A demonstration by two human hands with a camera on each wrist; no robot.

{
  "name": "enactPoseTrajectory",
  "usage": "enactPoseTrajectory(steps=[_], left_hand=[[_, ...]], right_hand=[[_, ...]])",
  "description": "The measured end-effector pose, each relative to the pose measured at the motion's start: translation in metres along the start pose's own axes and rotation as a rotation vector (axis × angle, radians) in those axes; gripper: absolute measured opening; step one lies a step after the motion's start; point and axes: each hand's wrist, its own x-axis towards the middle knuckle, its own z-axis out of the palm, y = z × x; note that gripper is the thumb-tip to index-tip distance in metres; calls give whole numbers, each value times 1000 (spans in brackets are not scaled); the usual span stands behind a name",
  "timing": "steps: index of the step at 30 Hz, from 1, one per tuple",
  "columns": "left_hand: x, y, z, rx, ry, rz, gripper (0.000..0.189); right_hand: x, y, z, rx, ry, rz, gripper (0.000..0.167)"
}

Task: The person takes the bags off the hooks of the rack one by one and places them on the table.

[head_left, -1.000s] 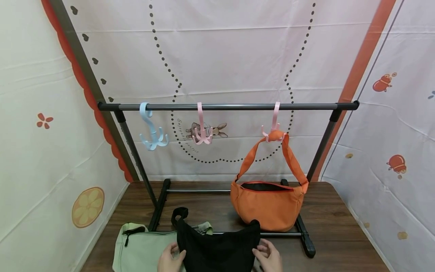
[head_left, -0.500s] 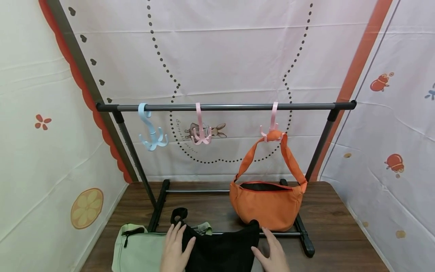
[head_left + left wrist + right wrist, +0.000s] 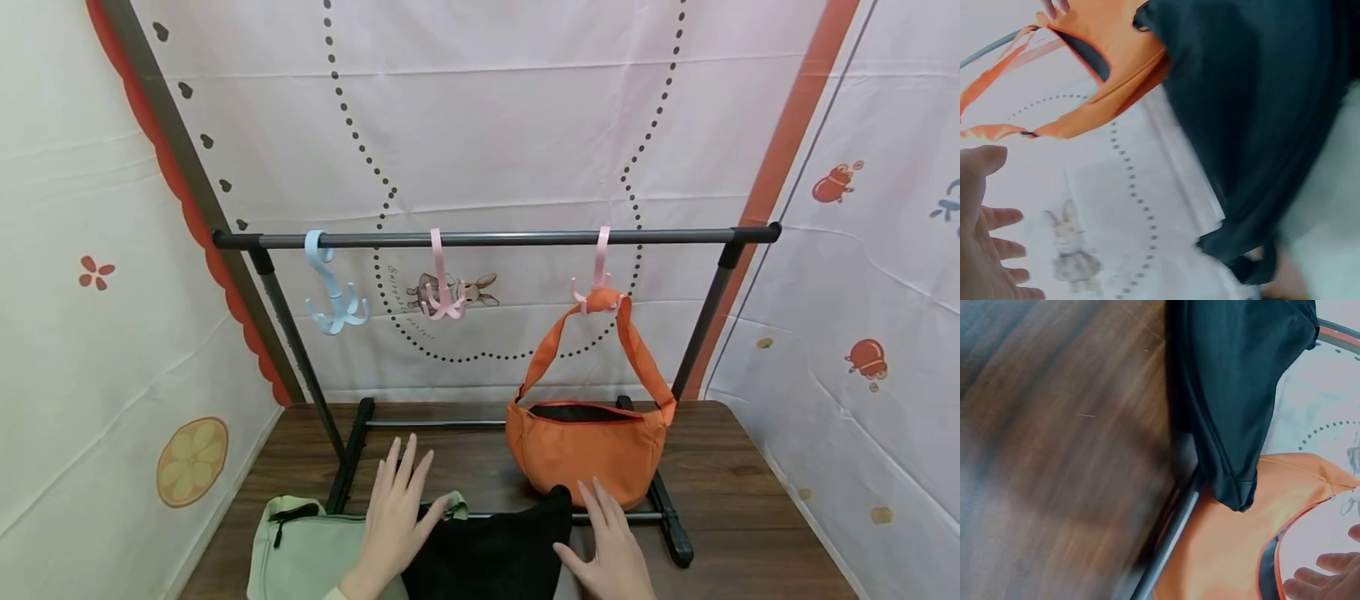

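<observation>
A black bag [image 3: 491, 554] lies at the front of the table, in front of the rack's lower bar. My left hand [image 3: 396, 517] is above its left end, fingers straight and spread, and hides the bag's strap in the head view. My right hand [image 3: 611, 546] is beside the bag's right end, fingers extended and holding nothing. A light green bag [image 3: 318, 554] lies left of the black one, partly behind my left hand. Behind them an orange bag [image 3: 588, 458] hangs by its knotted strap from a pink hook [image 3: 602, 267], its zip open.
The black rack's top bar [image 3: 487, 239] spans the table [image 3: 750, 517]. A blue hook [image 3: 335, 287] and another pink hook [image 3: 442, 283] hang from it with nothing on them. Printed cloth [image 3: 487, 125] covers the back and sides.
Both hands have let go of the black bag's sides and spread their fingers. My left hand has risen up and forward; the right has moved slightly forward. The bags have stayed put.
</observation>
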Motion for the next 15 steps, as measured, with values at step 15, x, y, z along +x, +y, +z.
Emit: enactPoseTrajectory(steps=[15], left_hand=[[85,18,-32,110,208,433,65]], right_hand=[[16,-6,-12,-78,160,-274,88]])
